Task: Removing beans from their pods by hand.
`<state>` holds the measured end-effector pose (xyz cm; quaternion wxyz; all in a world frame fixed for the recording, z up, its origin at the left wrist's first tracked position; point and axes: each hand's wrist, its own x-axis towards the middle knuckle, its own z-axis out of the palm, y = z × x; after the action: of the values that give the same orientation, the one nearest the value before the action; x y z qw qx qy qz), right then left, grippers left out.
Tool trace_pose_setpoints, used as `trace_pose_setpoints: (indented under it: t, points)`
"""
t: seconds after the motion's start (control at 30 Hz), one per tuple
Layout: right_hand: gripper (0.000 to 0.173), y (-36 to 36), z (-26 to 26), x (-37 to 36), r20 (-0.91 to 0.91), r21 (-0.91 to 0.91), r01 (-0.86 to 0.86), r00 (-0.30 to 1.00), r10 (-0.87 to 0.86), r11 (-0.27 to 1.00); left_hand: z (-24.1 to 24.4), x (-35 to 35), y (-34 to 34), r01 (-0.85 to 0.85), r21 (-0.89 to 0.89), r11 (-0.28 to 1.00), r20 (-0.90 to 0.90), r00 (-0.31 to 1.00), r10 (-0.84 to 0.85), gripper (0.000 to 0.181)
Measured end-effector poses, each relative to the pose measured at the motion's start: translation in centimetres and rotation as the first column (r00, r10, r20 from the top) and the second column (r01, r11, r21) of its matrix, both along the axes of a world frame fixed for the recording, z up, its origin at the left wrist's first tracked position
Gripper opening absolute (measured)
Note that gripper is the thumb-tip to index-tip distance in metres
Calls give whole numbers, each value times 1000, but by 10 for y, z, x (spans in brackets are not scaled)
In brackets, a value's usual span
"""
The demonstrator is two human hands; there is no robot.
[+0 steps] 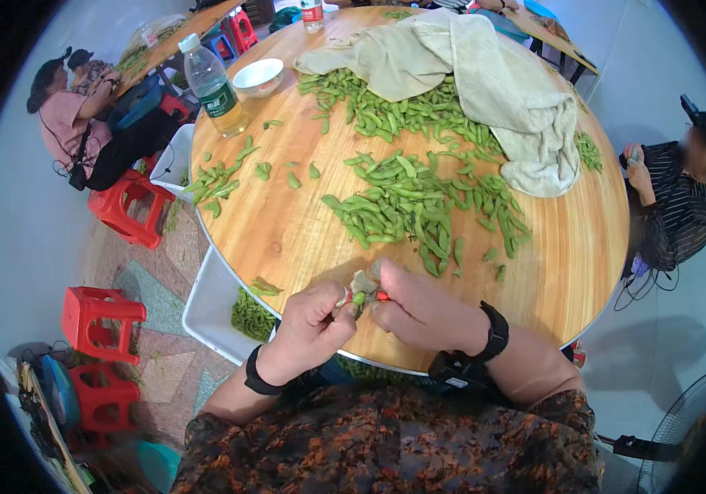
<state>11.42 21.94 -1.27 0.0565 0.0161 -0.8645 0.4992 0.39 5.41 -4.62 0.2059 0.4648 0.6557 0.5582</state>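
Observation:
Over the near edge of a round wooden table (291, 234), my left hand (319, 327) pinches a green soybean pod (359, 299) between thumb and fingers. Close against it, my right hand (424, 309) is closed at the pod's other side; whether it grips the pod is hidden. Worn greyish wrapping and bits of red show about the fingertips. Loose green soybean pods (399, 197) lie in a pile just beyond my hands. A larger heap (383, 114) sits farther back, partly under a pale cloth (507, 92).
At the back left stand a plastic bottle (220, 92) and a white bowl (258, 77). Below the table's left edge, a white bin (217, 309) holds green contents. Red stools (103, 324) stand left. A person (674, 191) is at the right, a fan (686, 426) lower right.

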Motion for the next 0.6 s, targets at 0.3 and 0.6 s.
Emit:
trace_pose_setpoints:
  t: [0.3, 0.6]
  points:
    - [21, -2, 9, 8, 156, 37, 26, 987, -31, 999, 15, 6, 7, 38, 47, 998, -317, 948, -21, 15]
    - [24, -6, 17, 25, -58, 197, -86, 993, 99, 977, 25, 14, -5, 244, 134, 960, 970, 167, -178, 18]
